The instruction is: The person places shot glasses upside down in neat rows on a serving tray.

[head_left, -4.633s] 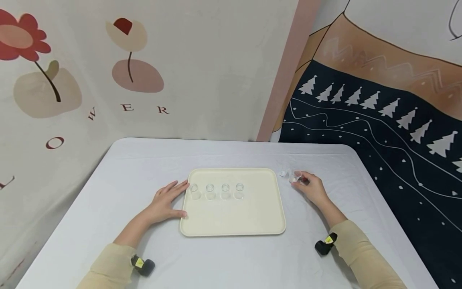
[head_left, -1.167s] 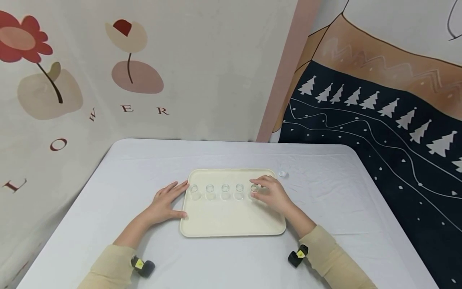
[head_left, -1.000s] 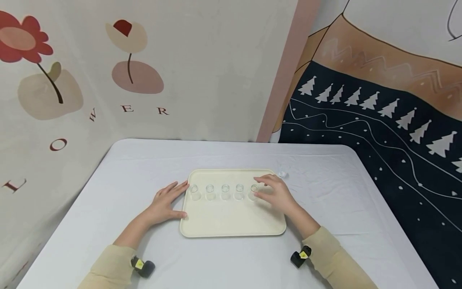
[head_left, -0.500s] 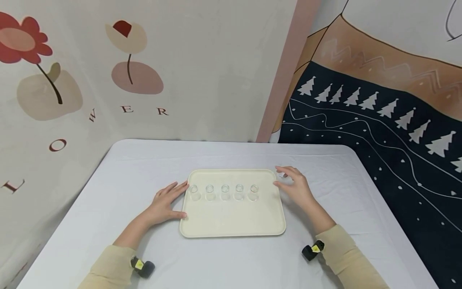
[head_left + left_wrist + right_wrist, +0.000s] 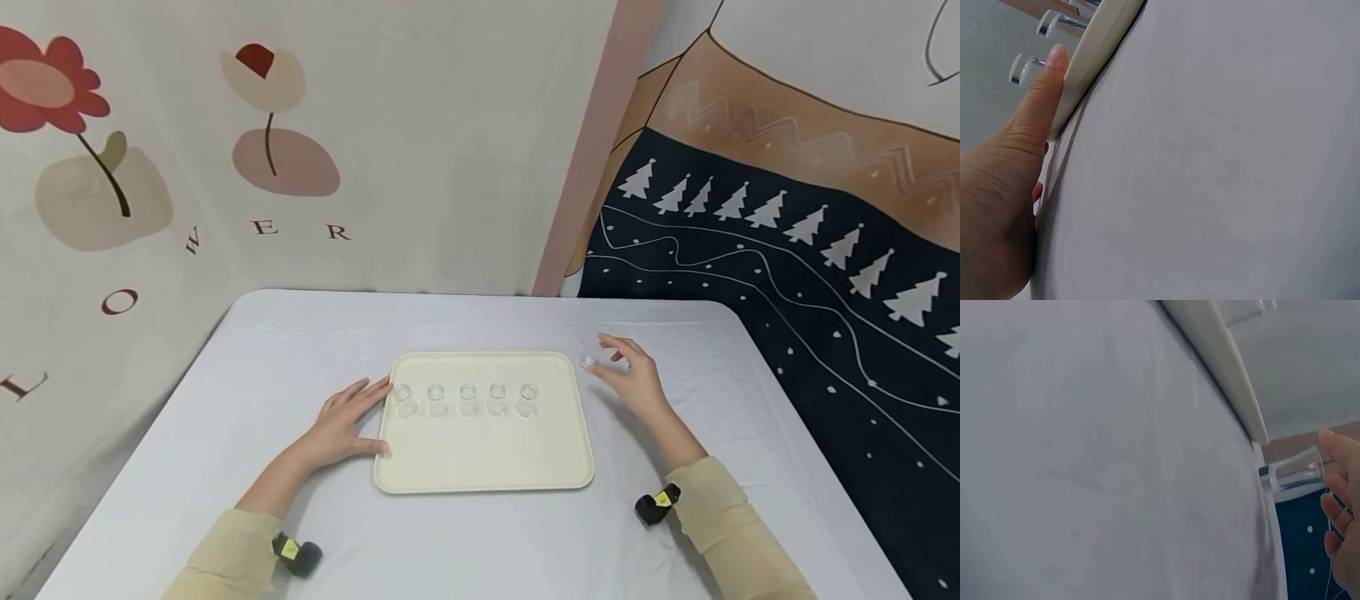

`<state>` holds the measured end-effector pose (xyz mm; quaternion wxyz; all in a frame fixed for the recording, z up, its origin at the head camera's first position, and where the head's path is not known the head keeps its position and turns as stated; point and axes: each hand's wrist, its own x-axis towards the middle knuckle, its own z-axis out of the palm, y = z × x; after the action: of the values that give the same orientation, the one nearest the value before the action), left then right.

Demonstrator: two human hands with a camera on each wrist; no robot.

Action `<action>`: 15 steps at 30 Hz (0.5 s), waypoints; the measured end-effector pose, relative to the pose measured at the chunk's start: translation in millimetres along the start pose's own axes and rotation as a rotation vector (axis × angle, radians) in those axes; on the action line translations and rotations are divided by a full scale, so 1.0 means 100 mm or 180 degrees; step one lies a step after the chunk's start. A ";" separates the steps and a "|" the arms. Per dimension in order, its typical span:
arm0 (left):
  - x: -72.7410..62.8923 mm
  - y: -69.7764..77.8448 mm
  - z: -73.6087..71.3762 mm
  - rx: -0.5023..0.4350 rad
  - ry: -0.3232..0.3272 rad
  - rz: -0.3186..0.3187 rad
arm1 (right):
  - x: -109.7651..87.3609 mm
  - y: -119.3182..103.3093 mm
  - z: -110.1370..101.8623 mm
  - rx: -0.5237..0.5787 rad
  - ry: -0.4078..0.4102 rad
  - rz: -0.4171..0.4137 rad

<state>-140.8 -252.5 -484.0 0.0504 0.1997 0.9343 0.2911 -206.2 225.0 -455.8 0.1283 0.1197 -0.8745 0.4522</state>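
My left hand [image 5: 337, 429] rests against the left edge of the cream tray [image 5: 480, 458], fingers and thumb spread. In the left wrist view its thumb [image 5: 1044, 94] lies along the tray's rim. Several small clear shot glasses stand upright in a row across the tray; the rightmost glass [image 5: 527, 402] is apart from both hands. Off the tray's right edge, one more shot glass [image 5: 1294, 472] stands upright on the white cloth. Beside it is my right hand [image 5: 633, 379], with thumb and forefinger parted near its rim and nothing gripped.
A white cloth [image 5: 480, 542] covers the table, with creases on the right side. Behind the table's back edge is a pale wall [image 5: 450, 150] with flower prints, and a dark tree-patterned hanging [image 5: 750, 250] stands at the right.
My right hand carried a shot glass from the table to the right end of the tray's row, let go of it, and moved back right to the glass outside the tray. Left hand still.
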 end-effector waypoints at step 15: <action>0.00 0.01 0.00 -0.0012 -0.0017 -0.0047 | 0.11 0.28 0.11 -0.0002 -0.0144 0.0408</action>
<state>-140.8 -251.6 -483.0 0.0555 0.1935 0.9350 0.2919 -227.0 230.4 -479.9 0.0794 0.0736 -0.8832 0.4563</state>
